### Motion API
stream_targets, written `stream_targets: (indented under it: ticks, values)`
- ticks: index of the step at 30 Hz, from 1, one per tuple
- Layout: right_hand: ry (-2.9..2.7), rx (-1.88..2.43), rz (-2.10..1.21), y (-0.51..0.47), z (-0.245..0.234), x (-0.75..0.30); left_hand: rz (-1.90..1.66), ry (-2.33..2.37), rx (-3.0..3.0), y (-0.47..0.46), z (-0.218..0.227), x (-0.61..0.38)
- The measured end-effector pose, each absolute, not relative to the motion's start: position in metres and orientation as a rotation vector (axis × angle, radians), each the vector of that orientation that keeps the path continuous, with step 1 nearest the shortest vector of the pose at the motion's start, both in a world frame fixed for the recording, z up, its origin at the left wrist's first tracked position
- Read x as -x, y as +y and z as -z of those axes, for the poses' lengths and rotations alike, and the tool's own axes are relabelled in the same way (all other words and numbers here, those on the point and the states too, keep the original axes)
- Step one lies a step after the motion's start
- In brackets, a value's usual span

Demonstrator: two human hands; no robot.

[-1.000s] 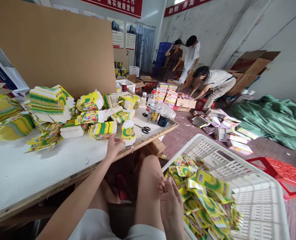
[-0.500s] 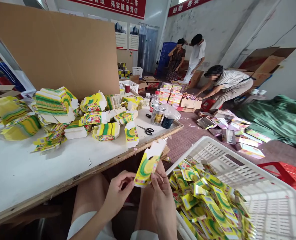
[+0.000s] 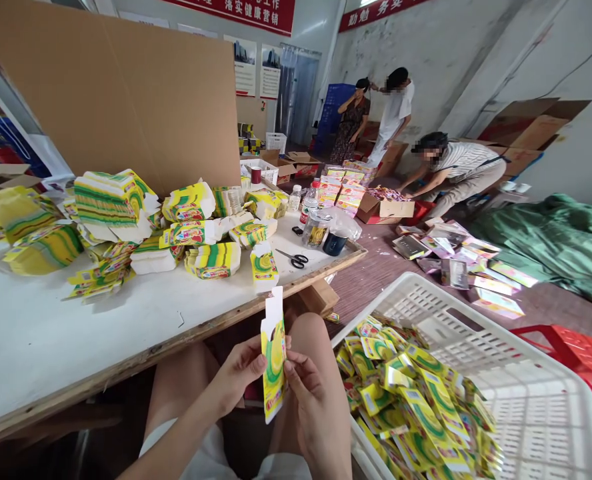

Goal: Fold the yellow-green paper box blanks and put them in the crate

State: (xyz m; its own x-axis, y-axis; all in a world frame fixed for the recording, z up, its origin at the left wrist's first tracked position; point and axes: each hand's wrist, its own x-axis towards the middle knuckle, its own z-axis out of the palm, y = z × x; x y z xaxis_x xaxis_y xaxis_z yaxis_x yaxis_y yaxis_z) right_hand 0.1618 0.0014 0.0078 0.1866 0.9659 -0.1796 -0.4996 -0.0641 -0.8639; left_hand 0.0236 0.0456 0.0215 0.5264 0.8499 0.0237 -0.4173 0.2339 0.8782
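Over my lap, a small yellow-green carton (image 3: 275, 363) stands nearly upright between my hands, its white end flaps sticking up. My left hand (image 3: 241, 372) pinches its left edge with thumb and fingers. My right hand (image 3: 310, 393) grips the opposite edge, thumb toward me. To the right, a white plastic basket (image 3: 541, 380) holds a heap of similar yellow cartons (image 3: 421, 407). On the white table (image 3: 101, 347) lie several stacks of flat cartons (image 3: 213, 260), and a single carton (image 3: 265, 265) is near the table's edge.
Black-handled scissors (image 3: 296, 258), a dark mug (image 3: 335, 243) and a bottle (image 3: 310, 203) are at the table's right end. A large cardboard sheet (image 3: 126, 100) stands behind the stacks. A red plastic crate (image 3: 571, 353) is beyond the basket. Three people are at the back, one bending over a box.
The carton has turned from tilted and broad-side toward me to nearly upright and edge-on, and has moved slightly lower and left. Both hands keep hold of it.
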Motion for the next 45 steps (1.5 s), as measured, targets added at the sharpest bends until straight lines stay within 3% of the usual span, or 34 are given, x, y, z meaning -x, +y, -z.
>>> stream_targets:
  ticks: [9,20,29,45]
  values:
    - [-0.741,1.076,-1.323,-0.001,-0.009,-0.16,-1.051,0.705,-0.953,0.044,-0.027,-0.025]
    - [-0.837,1.261,-1.025,0.002,-0.005,-0.164,-1.095,0.957,-1.102,0.035,-0.02,-0.029]
    - [-1.145,1.218,-1.02,0.004,-0.037,-0.19,-0.845,0.767,-1.18,0.032,-0.036,-0.011]
    - [-1.279,1.176,-0.938,0.008,-0.031,-0.202,-0.806,0.761,-1.173,0.033,-0.033,-0.008]
